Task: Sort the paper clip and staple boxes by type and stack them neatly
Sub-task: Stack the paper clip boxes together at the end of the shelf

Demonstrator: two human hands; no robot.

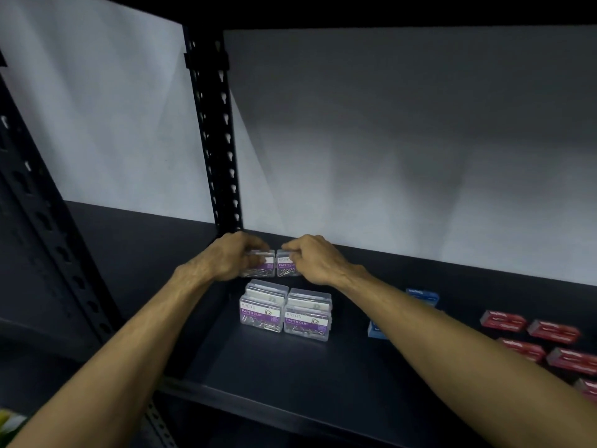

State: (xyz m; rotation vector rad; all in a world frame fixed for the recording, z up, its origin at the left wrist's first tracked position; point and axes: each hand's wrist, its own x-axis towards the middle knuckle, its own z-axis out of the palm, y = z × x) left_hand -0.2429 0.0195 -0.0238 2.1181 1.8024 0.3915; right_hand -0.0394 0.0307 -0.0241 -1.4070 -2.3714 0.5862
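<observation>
Two clear paper clip boxes with purple labels stand side by side at the back of the dark shelf [258,376]. My left hand [231,255] grips the left paper clip box [263,265]. My right hand [315,258] grips the right paper clip box [286,265]. Nearer to me stand two short stacks of the same clear boxes: the left stack [262,307] and the right stack [308,315], touching each other. To the right lie blue staple boxes [423,297] and several red staple boxes [553,331], partly hidden by my right forearm.
A black perforated upright post [219,140] rises just behind my left hand. A white wall backs the shelf. A second post [48,221] stands at the left. The shelf's front edge [258,405] runs below my arms.
</observation>
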